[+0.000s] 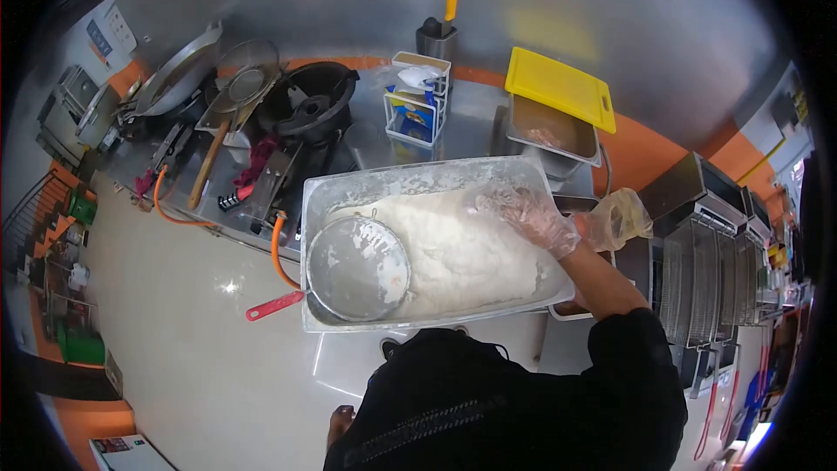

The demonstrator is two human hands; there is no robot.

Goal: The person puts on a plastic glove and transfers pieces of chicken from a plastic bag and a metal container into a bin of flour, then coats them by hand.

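Note:
A large rectangular tub [436,176] holds white flour [471,249]. Inside its left part lies a round sieve [359,268] with flour clumps on it, its red handle [275,305] sticking out over the left rim. My right hand [523,216], in a clear plastic glove dusted with flour, is over the right part of the flour; the glove and blur hide whether the fingers hold anything. A loose plastic cuff [621,220] flares at the wrist. My left hand [342,421] hangs low beside my dark clothing, bare and away from the tub, its fingers mostly hidden.
Behind the tub stand a white rack [415,122] with packets, a knife holder [436,39] and a metal pan [554,126] under a yellow board [561,87]. Left are a black pot [309,105] and a wok [179,74]. Fryer baskets [693,279] stand right.

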